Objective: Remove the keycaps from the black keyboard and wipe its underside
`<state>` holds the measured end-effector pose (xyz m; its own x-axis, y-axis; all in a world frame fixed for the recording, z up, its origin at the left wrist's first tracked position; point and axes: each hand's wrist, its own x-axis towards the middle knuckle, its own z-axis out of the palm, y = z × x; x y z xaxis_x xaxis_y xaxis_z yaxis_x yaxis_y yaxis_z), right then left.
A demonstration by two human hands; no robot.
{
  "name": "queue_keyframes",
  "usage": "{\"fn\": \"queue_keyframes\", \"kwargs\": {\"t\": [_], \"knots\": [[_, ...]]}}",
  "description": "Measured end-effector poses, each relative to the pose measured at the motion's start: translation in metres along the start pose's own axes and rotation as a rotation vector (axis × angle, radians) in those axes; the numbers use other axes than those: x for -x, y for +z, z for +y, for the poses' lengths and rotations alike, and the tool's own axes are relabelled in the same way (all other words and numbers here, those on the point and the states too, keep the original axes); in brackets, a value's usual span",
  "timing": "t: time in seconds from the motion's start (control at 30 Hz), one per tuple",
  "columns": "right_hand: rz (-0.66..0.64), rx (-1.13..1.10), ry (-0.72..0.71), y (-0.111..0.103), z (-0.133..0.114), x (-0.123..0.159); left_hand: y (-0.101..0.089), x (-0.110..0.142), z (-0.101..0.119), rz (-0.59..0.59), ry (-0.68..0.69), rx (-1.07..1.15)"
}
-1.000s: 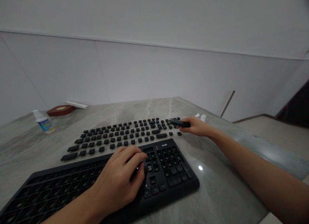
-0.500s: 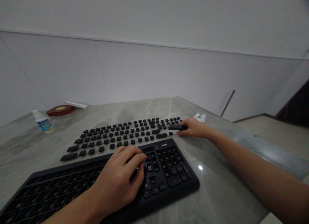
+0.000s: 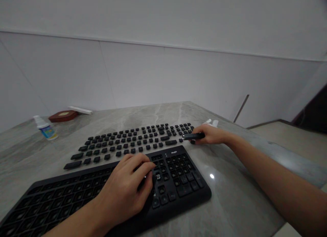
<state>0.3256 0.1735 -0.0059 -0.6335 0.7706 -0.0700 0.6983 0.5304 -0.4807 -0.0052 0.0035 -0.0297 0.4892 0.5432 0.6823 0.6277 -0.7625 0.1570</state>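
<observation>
My left hand (image 3: 129,182) rests on the black keyboard (image 3: 185,194), its fingers curled and its thumb drawn in toward them. What lies between those fingertips is hidden. Many of the keyboard's keycaps are off, leaving open sockets, while some caps remain at the lower right. My right hand (image 3: 211,133) is closed around a slim black tool (image 3: 194,136) with a shiny metal tip pointing left. Just under that tool a loose keycap (image 3: 192,141) lies on the table. Rows of loose black keycaps (image 3: 139,138) are laid out behind the keyboard.
The grey marbled table (image 3: 224,196) ends at a pale wall panel (image 3: 138,75). At the far left stand a white spray bottle with a blue label (image 3: 46,128), a reddish-brown wooden object (image 3: 63,116) and a white strip (image 3: 80,110). Something white (image 3: 215,123) lies behind my right hand.
My right hand has shifted slightly right with the black tool, whose tip moved the same way. A keycap near its fingers now shows. My left hand has stayed in place.
</observation>
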Motion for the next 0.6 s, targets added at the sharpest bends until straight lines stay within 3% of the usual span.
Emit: {"fn": "queue_keyframes", "kwargs": {"t": [0.6], "knots": [[0.093,0.082,-0.023,0.015,-0.003,-0.013,0.000,-0.001,0.000,-0.011,-0.009,0.009]]}}
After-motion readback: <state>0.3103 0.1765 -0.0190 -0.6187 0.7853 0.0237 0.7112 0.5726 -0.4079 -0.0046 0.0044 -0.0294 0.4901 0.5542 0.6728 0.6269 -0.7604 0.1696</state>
